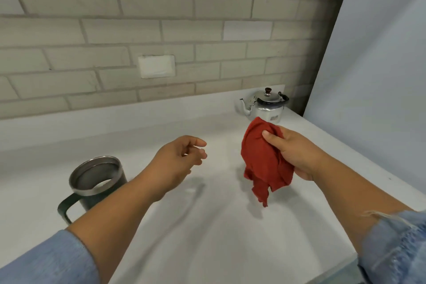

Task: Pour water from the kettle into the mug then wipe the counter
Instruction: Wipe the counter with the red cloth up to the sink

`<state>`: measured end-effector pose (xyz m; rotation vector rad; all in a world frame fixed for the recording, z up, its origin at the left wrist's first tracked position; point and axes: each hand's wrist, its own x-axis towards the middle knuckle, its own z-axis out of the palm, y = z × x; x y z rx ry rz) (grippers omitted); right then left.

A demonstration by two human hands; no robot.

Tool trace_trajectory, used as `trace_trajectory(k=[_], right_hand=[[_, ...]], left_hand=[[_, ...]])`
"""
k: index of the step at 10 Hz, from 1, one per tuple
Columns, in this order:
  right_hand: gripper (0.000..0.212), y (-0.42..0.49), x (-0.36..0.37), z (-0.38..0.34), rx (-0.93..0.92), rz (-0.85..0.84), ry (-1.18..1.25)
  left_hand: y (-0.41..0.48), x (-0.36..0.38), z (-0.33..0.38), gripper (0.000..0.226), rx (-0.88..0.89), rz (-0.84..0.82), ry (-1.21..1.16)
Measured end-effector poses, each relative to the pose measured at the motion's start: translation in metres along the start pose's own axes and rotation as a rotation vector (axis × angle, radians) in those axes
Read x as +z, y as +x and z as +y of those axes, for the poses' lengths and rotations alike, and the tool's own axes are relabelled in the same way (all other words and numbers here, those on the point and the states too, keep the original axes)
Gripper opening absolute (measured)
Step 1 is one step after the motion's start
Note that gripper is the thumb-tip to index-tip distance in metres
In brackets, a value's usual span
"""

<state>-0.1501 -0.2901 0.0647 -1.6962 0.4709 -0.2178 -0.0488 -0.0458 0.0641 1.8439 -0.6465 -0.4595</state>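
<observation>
A small metal kettle with a dark knob and black handle stands upright at the back right of the white counter. On the left stands a dark mug with a steel rim, its handle towards me. My right hand is shut on a bunched red cloth, held just above the counter in front of the kettle. My left hand hovers empty over the counter's middle, fingers loosely curled and apart, to the right of the mug.
A brick-pattern wall with a white blank plate runs behind the counter. A tall white panel borders the counter on the right. The counter's front edge shows at the lower right.
</observation>
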Motion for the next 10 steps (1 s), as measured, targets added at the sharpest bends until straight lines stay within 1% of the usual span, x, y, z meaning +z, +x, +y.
trace_trajectory(k=[1,3,4,5,6,7,8,9,10], right_hand=[[0.024,0.011,-0.061,0.009,0.086,0.014,-0.101],[0.036,0.022,-0.164,0.042,0.252,0.039,-0.253],[0.040,0.025,-0.202,0.070,0.305,0.077,-0.414],[0.053,0.032,-0.224,0.100,0.309,0.167,-0.793],[0.069,0.033,-0.228,0.113,0.244,0.262,-1.074],[0.064,0.031,-0.218,0.118,0.136,0.216,-1.208],[0.064,0.032,-0.204,0.134,0.220,-0.051,-1.263],[0.065,0.035,-0.197,0.146,0.293,-0.080,-1.266],[0.065,0.041,-0.186,0.129,0.230,-0.012,-1.255]], left_hand=[[0.014,0.033,0.009,0.018,-0.018,-0.012,-0.003],[0.028,0.091,0.024,0.020,-0.071,-0.032,0.039],[0.032,0.108,0.029,0.022,-0.091,-0.040,0.076],[0.035,0.118,0.033,0.022,-0.101,-0.035,0.115],[0.035,0.124,0.035,0.021,-0.113,-0.021,0.130],[0.035,0.129,0.037,0.020,-0.123,-0.005,0.143],[0.031,0.132,0.039,0.021,-0.130,0.002,0.150],[0.026,0.131,0.039,0.022,-0.143,0.024,0.151],[0.019,0.125,0.039,0.021,-0.140,0.060,0.153]])
